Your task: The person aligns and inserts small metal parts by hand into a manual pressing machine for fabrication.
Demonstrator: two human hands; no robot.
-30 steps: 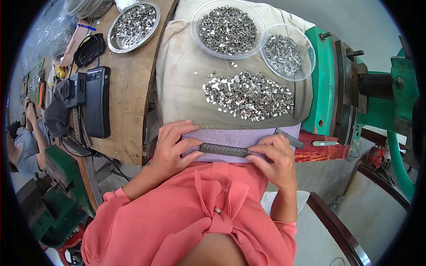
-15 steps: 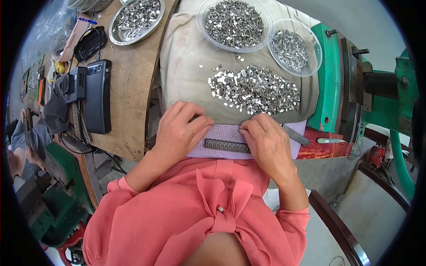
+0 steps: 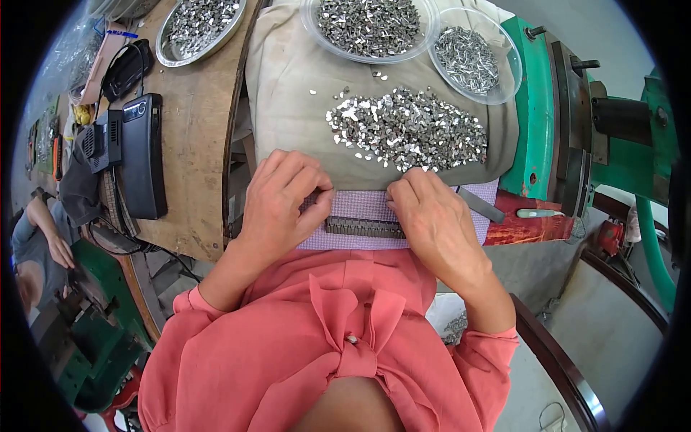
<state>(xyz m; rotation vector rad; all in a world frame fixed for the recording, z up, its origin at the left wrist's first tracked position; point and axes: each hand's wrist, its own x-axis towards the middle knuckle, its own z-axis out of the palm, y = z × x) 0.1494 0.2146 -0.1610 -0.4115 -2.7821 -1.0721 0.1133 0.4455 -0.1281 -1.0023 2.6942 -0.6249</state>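
A long dark metal strip with a row of slots (image 3: 365, 227) lies across a purple checked cloth (image 3: 353, 204) in front of me. At its left end my left hand (image 3: 282, 198) is closed, thumb and forefinger nearly meeting above the cloth; whatever they hold is too small to make out. My right hand (image 3: 437, 219) covers the strip's right end, its fingertips pressed together at the far edge of the cloth, and their contents are hidden. Just beyond lies a loose pile of small shiny metal pieces (image 3: 410, 129) on a grey-green cloth (image 3: 288, 93).
Behind the pile stand a clear tub of metal pieces (image 3: 306, 29) and a clear tub of pins (image 3: 515, 75). A flat grey bar (image 3: 481, 204) lies by my right hand. Green machinery (image 3: 529, 129) borders the right. Left, a wooden table (image 3: 194, 129) bears a black phone (image 3: 144, 155); a co-worker sits beyond.
The whole view has shifted slightly, with the tubs and pile sitting higher and further left. Both hands remain closed near the strip, and the right fingertips have drawn a little toward the pile's edge.
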